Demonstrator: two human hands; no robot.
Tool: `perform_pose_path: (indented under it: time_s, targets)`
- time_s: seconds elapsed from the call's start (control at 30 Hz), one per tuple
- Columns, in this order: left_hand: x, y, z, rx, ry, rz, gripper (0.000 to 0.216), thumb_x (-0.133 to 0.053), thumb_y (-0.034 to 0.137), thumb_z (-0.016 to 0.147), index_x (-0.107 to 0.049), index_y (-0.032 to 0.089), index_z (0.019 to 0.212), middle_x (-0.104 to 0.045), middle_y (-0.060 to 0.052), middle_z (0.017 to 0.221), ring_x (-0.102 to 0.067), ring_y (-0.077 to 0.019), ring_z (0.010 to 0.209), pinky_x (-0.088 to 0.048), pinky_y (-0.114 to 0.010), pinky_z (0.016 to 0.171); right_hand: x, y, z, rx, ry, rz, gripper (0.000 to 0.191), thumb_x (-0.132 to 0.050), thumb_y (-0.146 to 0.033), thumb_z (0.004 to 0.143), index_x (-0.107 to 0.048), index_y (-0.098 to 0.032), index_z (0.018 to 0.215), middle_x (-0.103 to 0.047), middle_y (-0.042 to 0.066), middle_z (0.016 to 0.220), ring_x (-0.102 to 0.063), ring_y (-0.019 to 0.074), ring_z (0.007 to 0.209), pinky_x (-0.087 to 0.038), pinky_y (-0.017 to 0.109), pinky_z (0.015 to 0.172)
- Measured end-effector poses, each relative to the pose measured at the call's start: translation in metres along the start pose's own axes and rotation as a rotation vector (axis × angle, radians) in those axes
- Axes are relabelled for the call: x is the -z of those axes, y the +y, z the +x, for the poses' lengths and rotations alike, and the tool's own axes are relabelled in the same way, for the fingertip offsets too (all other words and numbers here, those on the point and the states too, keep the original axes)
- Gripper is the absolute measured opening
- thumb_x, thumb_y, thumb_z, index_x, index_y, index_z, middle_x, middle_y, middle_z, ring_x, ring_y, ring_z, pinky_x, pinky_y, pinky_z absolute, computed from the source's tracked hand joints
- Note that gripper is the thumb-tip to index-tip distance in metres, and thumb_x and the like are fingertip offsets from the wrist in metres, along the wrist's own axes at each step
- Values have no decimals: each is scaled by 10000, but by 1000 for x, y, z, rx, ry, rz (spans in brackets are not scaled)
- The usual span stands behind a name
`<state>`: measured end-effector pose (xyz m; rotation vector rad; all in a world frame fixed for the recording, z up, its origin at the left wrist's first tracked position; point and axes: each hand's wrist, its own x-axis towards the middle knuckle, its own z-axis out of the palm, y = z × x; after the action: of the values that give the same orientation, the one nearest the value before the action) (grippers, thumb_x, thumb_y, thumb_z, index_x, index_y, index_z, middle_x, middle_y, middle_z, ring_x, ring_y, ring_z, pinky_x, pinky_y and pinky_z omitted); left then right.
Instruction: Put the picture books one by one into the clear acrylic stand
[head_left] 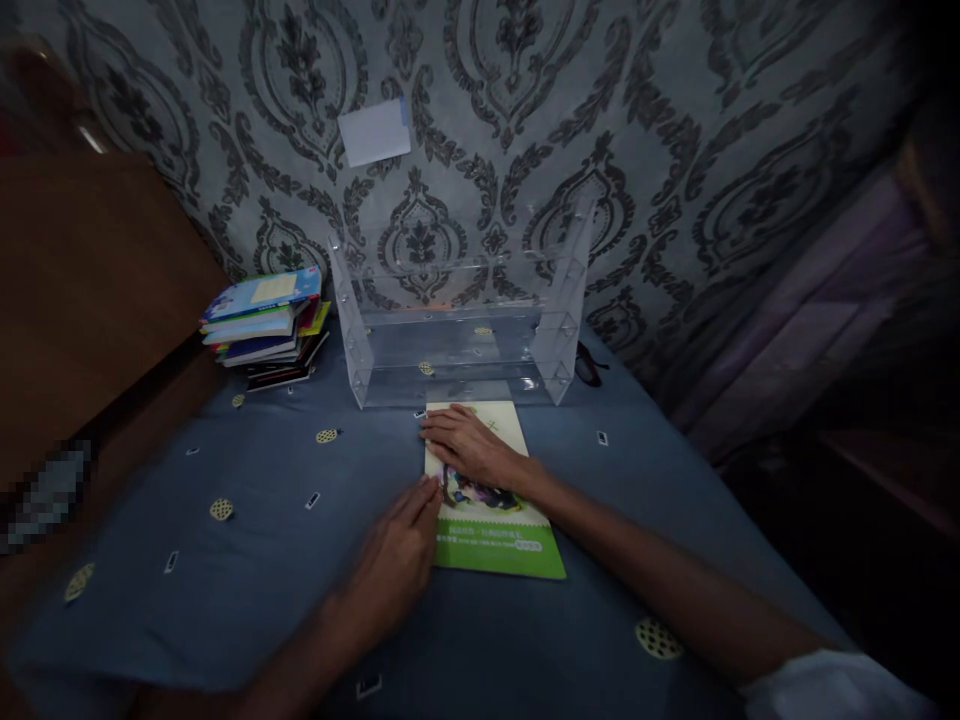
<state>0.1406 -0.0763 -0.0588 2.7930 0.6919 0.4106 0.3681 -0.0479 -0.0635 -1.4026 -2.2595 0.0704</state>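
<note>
Booklet (496, 548) just before clear rack (461, 345), print unreadable, right hand (469, 447) flat on it, left hand (397, 557) flat, fingertips touching its left edge

A thin green-and-cream book (517, 545) lies flat on the blue patterned cloth (262, 540). The right hand (469, 447) rests palm-down on the book's upper half, fingers extended toward 10 o'clock. The left hand (397, 560) lies at 8 o'clock of the book, fingers flat, tips touching its left edge. A clear acrylic rack (457, 345) stands at 12 o'clock, just beyond the book. A stack of books (264, 325) sits at 10 o'clock.
</note>
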Motion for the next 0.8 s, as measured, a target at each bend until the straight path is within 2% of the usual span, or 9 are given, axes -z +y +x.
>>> perform_pose_path:
  time_s: [0.23,0.43,0.63,0.8]
  targets:
    - [-1,5,-10,-7,-19,-5,541,-398,2,892,-530,113,1404,-554,-159,1469,-552,-261,1354,-511,-433,1109,0,-25,-10,17,63,18,218,-550,-264,995,-737,-160,1041,-735,130,1169,-630,264,1168,-424,486,1073]
    - [-9,10,-29,-57,45,18,563,-380,-18,878,-519,111,1408,-563,-156,1461,-557,-257,1349,-539,-429,1082,0,-41,-23,21,54,23,232,-518,-261,1012,-722,-172,1081,-725,122,1197,-618,254,1200,-415,492,1097]
    - [-3,12,-28,-82,42,78,533,-401,11,896,-528,128,1400,-599,-139,1426,-594,-256,1309,-559,-421,1063,1,-29,-14,7,-11,-36,254,-486,-240,1025,-724,-187,1094,-714,110,1228,-624,244,1195,-401,492,1113]
    - [-4,12,-27,-85,53,83,524,-389,26,909,-520,122,1407,-584,-157,1439,-561,-261,1345,-551,-431,1073,-1,-15,-2,-54,-22,-88,304,-437,-244,1041,-713,-191,1156,-683,107,1311,-584,257,1271,-414,496,1109]
